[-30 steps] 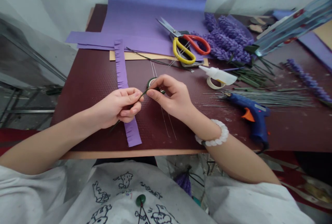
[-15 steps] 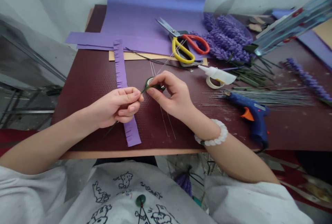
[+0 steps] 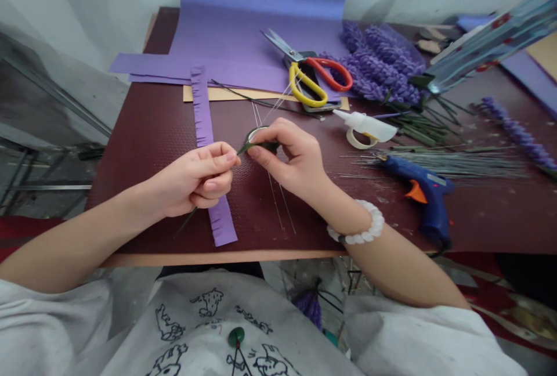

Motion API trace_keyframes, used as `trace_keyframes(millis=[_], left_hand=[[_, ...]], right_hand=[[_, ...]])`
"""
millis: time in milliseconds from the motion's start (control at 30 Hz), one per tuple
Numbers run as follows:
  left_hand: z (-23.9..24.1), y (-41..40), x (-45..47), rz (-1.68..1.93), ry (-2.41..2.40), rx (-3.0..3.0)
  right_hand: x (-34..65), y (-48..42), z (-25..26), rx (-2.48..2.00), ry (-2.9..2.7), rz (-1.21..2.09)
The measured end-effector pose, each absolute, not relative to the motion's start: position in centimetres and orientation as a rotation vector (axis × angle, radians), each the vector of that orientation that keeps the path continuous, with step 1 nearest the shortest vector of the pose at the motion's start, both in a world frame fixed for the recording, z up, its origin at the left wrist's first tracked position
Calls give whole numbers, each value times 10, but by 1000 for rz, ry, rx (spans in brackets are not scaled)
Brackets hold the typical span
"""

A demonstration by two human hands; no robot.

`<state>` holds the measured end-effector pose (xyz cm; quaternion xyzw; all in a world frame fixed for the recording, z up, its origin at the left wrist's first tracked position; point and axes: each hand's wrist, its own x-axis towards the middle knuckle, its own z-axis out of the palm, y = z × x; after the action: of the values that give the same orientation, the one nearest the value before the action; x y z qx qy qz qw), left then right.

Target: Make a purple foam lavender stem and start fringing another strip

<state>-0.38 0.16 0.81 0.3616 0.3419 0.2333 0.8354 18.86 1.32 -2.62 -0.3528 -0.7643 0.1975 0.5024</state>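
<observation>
Between its thumb and fingers my left hand [image 3: 200, 177] pinches a thin green-wrapped wire [image 3: 186, 223], whose lower end sticks out below the palm. Green floral tape [image 3: 244, 146] stretches from those fingertips to my right hand [image 3: 292, 158], which is closed on it by thumb and index finger. A dark tape roll with a pale core [image 3: 253, 134] shows behind the right fingertips, partly hidden. Under my left hand lies a purple paper strip [image 3: 202, 112] with cuts along one edge. Several bare wires [image 3: 275, 205] lie beneath my right hand.
Scissors [image 3: 307, 80] with red and yellow handles rest on purple paper [image 3: 243, 39] at the back. To the right are purple flower stems [image 3: 374, 68], a white glue bottle [image 3: 374, 126], a wire bundle [image 3: 478, 164] and a blue glue gun [image 3: 424, 181].
The tape between my hands now looks wider, and more of the roll's rim shows. My right hand has shifted very slightly right; the left has barely moved.
</observation>
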Motion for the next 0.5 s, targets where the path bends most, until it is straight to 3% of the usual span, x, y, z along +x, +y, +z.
trace_keyframes(millis=[500], left_hand=[[12, 3, -2, 457, 742, 712]], right_hand=[[190, 13, -25, -855, -1854, 512]])
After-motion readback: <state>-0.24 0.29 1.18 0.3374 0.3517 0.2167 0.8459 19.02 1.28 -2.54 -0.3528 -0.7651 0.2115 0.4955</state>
